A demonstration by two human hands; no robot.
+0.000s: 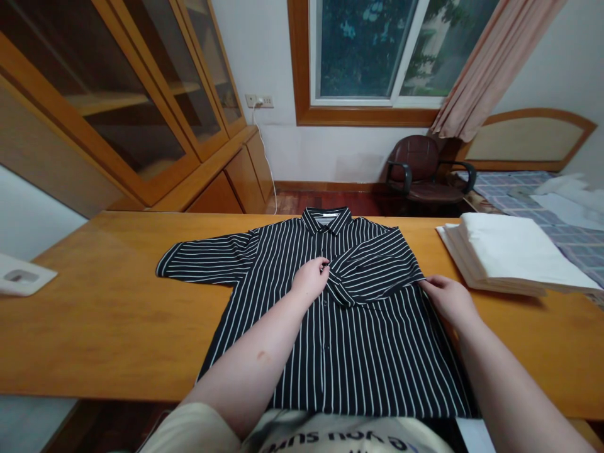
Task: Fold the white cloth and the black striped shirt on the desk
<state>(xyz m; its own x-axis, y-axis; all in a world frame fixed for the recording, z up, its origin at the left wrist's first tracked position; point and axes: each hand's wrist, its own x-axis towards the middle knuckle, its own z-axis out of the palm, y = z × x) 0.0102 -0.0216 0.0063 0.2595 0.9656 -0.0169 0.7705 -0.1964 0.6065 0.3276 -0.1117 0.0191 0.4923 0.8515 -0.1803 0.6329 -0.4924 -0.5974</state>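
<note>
A black shirt with thin white stripes (pixel 292 314) lies flat on the wooden table (pixel 108 314), collar pointing away from me. Its right sleeve (pixel 377 267) is folded inward across the chest; the left sleeve (pixel 202 259) still lies spread out to the side. My left hand (pixel 310 280) pinches the end of the folded sleeve near the button line at mid-chest. My right hand (pixel 448 299) grips the shirt's right edge at the fold, fingers closed on the fabric.
A stack of folded white cloth (pixel 509 255) sits on the table's right end. A flat white object (pixel 21 274) lies at the left edge. Beyond the table stand a dark armchair (pixel 425 167), a glass-fronted wooden cabinet (pixel 141 107) and a bed (pixel 557 207).
</note>
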